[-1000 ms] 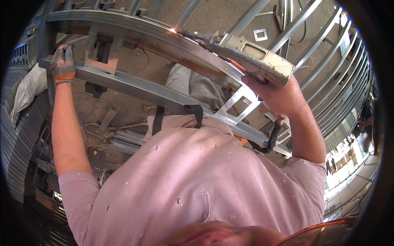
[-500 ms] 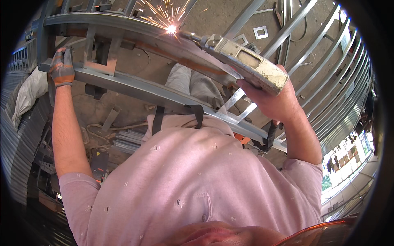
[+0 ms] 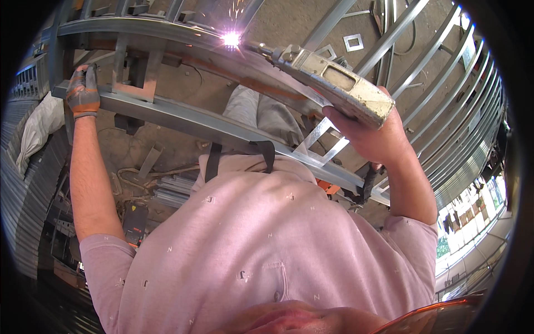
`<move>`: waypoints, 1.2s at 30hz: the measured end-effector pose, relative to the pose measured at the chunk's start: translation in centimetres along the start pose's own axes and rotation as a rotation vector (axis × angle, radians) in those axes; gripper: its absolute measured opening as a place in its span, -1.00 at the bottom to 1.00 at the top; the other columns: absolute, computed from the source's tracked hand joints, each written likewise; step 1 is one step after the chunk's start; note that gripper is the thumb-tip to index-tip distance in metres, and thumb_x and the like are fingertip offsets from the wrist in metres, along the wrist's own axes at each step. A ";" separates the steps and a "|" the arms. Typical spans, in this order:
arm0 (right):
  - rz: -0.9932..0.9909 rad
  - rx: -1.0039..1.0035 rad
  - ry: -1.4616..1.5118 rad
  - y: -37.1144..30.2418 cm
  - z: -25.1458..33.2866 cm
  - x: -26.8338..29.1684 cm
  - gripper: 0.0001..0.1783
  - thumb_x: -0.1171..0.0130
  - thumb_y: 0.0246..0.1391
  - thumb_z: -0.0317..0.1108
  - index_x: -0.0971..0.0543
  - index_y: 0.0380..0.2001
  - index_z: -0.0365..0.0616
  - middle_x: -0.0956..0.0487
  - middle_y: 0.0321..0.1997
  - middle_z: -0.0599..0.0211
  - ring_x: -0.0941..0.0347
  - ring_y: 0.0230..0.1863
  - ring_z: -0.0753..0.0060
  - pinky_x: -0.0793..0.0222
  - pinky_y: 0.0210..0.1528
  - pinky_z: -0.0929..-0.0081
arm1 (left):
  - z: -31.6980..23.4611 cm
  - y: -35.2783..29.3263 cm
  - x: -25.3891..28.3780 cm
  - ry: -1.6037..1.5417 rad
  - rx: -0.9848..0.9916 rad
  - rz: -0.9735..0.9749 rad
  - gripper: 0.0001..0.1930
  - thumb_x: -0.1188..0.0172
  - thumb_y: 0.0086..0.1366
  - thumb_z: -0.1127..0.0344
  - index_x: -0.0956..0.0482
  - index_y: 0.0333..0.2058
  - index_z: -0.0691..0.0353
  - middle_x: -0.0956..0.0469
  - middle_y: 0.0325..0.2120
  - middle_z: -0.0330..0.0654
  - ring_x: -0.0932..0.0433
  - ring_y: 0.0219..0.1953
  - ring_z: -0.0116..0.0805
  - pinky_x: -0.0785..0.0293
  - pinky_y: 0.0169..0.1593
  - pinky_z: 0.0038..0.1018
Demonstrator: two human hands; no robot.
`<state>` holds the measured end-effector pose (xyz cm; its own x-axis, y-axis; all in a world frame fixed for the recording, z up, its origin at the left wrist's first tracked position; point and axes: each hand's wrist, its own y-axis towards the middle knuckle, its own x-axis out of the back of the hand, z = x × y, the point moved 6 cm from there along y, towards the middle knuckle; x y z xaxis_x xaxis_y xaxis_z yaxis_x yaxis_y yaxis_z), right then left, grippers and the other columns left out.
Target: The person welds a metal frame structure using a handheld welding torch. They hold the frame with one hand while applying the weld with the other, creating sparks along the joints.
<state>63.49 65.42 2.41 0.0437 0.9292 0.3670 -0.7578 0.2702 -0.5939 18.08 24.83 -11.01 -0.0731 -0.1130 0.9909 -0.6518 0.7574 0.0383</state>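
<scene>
Welding gun, cream-coloured and scuffed, is slanting across the head view at 1 o'clock, its nozzle pointing toward 11 o'clock at a white-violet flare on the upper rail of the metal frame. Sparks are rising just short of 12 o'clock.

At 2 o'clock the bare right hand is gripping the gun from below; the tool is hiding most of its fingers, so whether they are spreading or pressing together I cannot tell. At 10 o'clock the left hand, wearing a grey-and-orange glove, is resting at the frame's end, fingers lying close together; whether they are pinching the metal I cannot tell.

Brown, dusty floor is showing through the gaps, and 1 square plate with a cut-out is lying there at 1 o'clock. Metal bars are curving from 2 to 3 o'clock. A white sack is slumping at 9 o'clock; a dark box is sitting at 8 o'clock.
</scene>
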 end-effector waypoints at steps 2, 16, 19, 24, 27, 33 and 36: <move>-0.005 0.012 0.022 0.0 -0.6 -0.1 -0.80 -0.43 0.14 -0.39 -0.67 -0.19 -0.18 -0.69 -0.40 0.24 -0.55 -0.41 0.32 -0.54 -0.21 0.38 | 0.2 -0.1 -0.1 0.033 -0.028 0.010 -0.71 -0.12 0.52 0.06 -0.68 -0.08 0.10 -0.71 -0.12 -0.03 -0.68 -0.02 0.06 -0.58 0.04 -0.18; -0.019 -0.002 0.071 -0.1 -0.7 -0.3 -0.80 -0.41 0.17 -0.37 -0.67 -0.16 -0.17 -0.69 -0.38 0.27 -0.55 -0.39 0.33 -0.55 -0.18 0.37 | 0.3 0.1 -0.4 0.107 -0.060 0.043 -0.71 -0.09 0.54 0.08 -0.68 -0.04 0.09 -0.70 -0.10 -0.04 -0.68 -0.02 0.06 -0.58 0.04 -0.17; -0.009 0.006 0.105 0.0 -0.8 -0.4 -0.80 -0.41 0.17 -0.37 -0.67 -0.17 -0.17 -0.70 -0.37 0.27 -0.55 -0.39 0.31 -0.55 -0.18 0.37 | 0.6 -0.2 -0.4 0.037 -0.049 -0.010 -0.69 -0.13 0.51 0.03 -0.69 -0.08 0.11 -0.72 -0.13 -0.02 -0.69 -0.04 0.08 -0.58 0.02 -0.18; -0.030 -0.006 0.069 -0.2 -0.5 -0.3 -0.82 -0.39 0.17 -0.38 -0.67 -0.19 -0.17 -0.68 -0.39 0.25 -0.52 -0.41 0.24 -0.54 -0.19 0.36 | -0.2 0.2 -0.2 0.021 0.006 0.016 -0.68 -0.12 0.52 0.03 -0.69 -0.08 0.11 -0.72 -0.12 -0.01 -0.69 -0.04 0.09 -0.58 0.02 -0.16; 0.018 -0.001 0.011 0.1 -0.1 -0.2 -0.83 -0.38 0.16 -0.39 -0.66 -0.19 -0.18 -0.67 -0.40 0.22 -0.51 -0.43 0.18 -0.54 -0.21 0.34 | -0.3 0.2 -0.1 0.087 -0.087 0.017 -0.68 -0.09 0.53 0.02 -0.68 -0.09 0.11 -0.71 -0.12 0.00 -0.68 -0.04 0.11 -0.58 0.01 -0.13; -0.025 0.066 0.021 0.0 0.1 -0.1 -0.82 -0.39 0.15 -0.39 -0.67 -0.20 -0.18 -0.67 -0.41 0.20 -0.51 -0.44 0.21 -0.54 -0.23 0.34 | -0.1 0.0 -0.1 0.030 -0.008 0.030 -0.68 -0.07 0.54 0.02 -0.67 -0.08 0.08 -0.71 -0.13 0.00 -0.68 -0.04 0.12 -0.59 0.01 -0.12; 0.009 -0.001 0.020 0.1 -0.1 -0.1 -0.81 -0.40 0.15 -0.39 -0.67 -0.19 -0.18 -0.68 -0.40 0.21 -0.52 -0.43 0.24 -0.54 -0.22 0.35 | -1.1 0.3 0.2 0.009 0.117 0.060 -0.68 -0.07 0.54 0.01 -0.68 -0.07 0.07 -0.71 -0.12 0.00 -0.68 -0.04 0.11 -0.59 0.01 -0.11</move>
<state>63.47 65.35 2.21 0.0505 0.9364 0.3473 -0.7577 0.2624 -0.5975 18.71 25.73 -10.63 -0.1083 -0.0642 0.9920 -0.7302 0.6823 -0.0356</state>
